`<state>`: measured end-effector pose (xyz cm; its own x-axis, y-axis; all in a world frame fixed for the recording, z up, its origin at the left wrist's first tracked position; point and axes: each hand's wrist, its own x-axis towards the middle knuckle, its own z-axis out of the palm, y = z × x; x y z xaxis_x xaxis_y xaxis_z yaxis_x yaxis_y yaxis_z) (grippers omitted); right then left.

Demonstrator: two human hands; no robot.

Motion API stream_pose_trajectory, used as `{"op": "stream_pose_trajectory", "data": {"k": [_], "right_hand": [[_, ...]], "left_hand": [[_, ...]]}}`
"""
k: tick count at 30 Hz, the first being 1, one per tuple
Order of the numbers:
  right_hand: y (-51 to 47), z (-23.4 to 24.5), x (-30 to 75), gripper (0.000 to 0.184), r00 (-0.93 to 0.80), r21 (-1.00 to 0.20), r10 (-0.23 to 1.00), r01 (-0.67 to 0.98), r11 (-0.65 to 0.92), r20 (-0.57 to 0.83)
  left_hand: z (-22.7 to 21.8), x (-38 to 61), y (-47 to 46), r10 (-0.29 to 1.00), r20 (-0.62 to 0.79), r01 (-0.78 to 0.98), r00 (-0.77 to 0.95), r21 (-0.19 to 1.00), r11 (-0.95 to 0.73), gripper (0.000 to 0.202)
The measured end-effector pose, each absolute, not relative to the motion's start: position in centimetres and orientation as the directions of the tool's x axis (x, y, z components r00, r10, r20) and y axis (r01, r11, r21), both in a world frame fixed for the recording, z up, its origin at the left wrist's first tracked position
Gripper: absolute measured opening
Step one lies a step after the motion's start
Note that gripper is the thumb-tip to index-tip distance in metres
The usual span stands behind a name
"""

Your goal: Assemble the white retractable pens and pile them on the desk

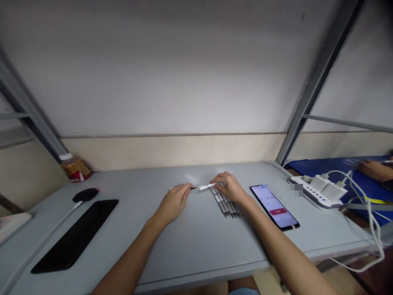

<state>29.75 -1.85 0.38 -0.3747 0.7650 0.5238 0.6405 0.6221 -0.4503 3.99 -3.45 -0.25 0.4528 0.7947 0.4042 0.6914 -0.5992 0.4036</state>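
My left hand (175, 203) is closed, pinching a thin dark pen refill (194, 188) with a pale tip that points right. Opposite it, my right hand (229, 186) grips a white pen barrel (203, 187) between thumb and fingers. The refill's tip lies close to the barrel's left end; whether they touch I cannot tell. Several grey and white pens (227, 205) lie side by side on the grey desk, just below my right hand and partly hidden by it.
A lit phone (274, 208) lies right of the pens, near a white power strip (316, 194) with plugs and cables. At left are a black mat-like slab (75, 235), a dark mouse (86, 195) and a bottle (75, 169). Another person's hand (374, 170) is at far right.
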Motion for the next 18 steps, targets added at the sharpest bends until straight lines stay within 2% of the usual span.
{"op": "stream_pose_trajectory", "data": {"k": [6, 18], "right_hand": [[-1.4, 0.5, 30.9, 0.016, -0.329, -0.437, 0.77, 0.672, 0.598, 0.548], [-1.6, 0.4, 30.5, 0.018, -0.364, -0.438, 0.759, 0.648, 0.623, 0.54]], "left_hand": [[-0.2, 3.9, -3.4, 0.798, 0.408, 0.696, 0.444, 0.404, -0.594, 0.028], [0.0, 3.9, -3.4, 0.796, 0.388, 0.692, 0.465, 0.401, -0.6, 0.029]]}}
